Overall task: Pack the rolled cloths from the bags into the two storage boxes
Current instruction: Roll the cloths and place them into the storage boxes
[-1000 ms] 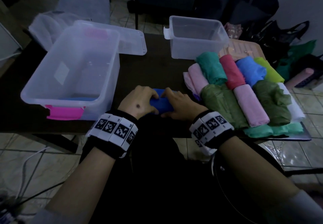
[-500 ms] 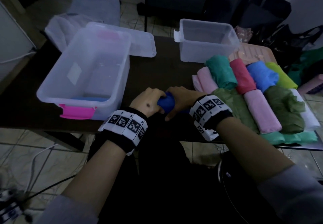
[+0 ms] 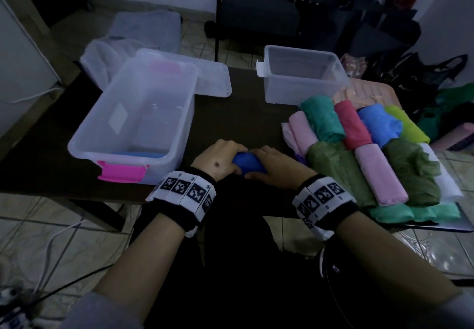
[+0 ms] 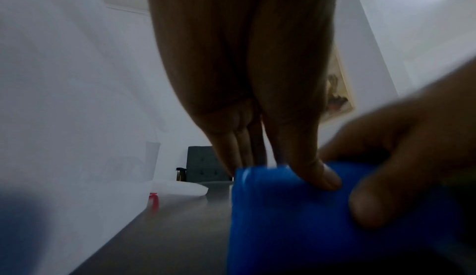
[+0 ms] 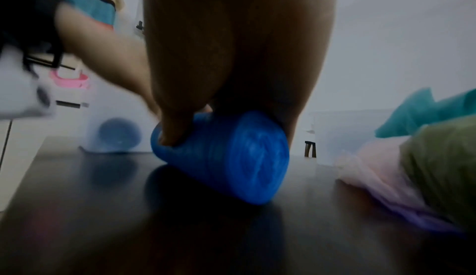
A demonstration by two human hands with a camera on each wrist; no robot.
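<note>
Large clear plastic storage box (image 3: 133,123) left on dark tabletop (image 3: 243,113), small clear plastic box (image 3: 302,77) behind right, pile of rolled cloths (image 3: 369,154) before it.

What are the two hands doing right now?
Left hand: closed, gripping the blue rolled cloth.
Right hand: closed, gripping the same cloth.
</note>
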